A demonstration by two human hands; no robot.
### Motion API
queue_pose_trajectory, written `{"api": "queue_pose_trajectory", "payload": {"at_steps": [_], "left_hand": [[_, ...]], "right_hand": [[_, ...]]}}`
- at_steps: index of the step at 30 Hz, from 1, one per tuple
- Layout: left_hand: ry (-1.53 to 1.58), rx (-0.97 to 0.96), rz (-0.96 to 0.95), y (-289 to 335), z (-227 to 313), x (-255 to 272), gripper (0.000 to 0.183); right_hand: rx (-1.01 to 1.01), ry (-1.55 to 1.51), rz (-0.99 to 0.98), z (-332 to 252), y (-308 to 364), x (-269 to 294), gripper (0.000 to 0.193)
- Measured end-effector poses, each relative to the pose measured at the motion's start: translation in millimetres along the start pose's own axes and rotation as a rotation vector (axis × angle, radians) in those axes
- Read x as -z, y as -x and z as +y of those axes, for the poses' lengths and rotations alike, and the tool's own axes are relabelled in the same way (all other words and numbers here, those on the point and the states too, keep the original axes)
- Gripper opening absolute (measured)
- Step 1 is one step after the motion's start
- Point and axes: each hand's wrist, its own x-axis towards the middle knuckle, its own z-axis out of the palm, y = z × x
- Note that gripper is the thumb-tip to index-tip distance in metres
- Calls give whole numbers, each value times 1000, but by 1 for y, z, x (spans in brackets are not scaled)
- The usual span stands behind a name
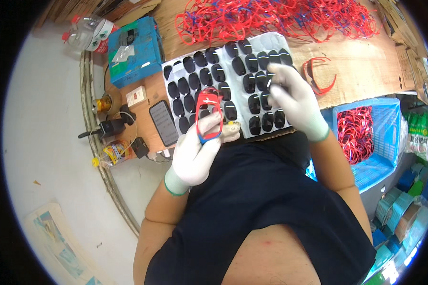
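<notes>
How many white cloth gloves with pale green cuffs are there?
2: one glove on the left hand, holding a red-and-blue plastic glasses frame; the other glove on the right hand, above the dark rounded lenses. More could be hidden.

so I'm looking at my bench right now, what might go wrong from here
The red frame in your left hand overlaps the rows of dark lenses in view; if dropped, it might scratch or shift some. The phone lies near the table edge, so your arm could nudge it off. The heaped red frames look tangled, so pulling one may drag others.
</notes>
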Motion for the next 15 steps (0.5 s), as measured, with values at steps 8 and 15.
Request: {"api": "queue_pose_trajectory", "payload": {"at_steps": [8, 15], "left_hand": [[-617, -210, -34, -20, 14, -27, 34], [-251, -62, -167, -14, 31, -20, 17]], "right_hand": [[331, -38, -17, -11, 44, -45, 30], [-236, -781, -253, -7, 44, -45, 36]]}}
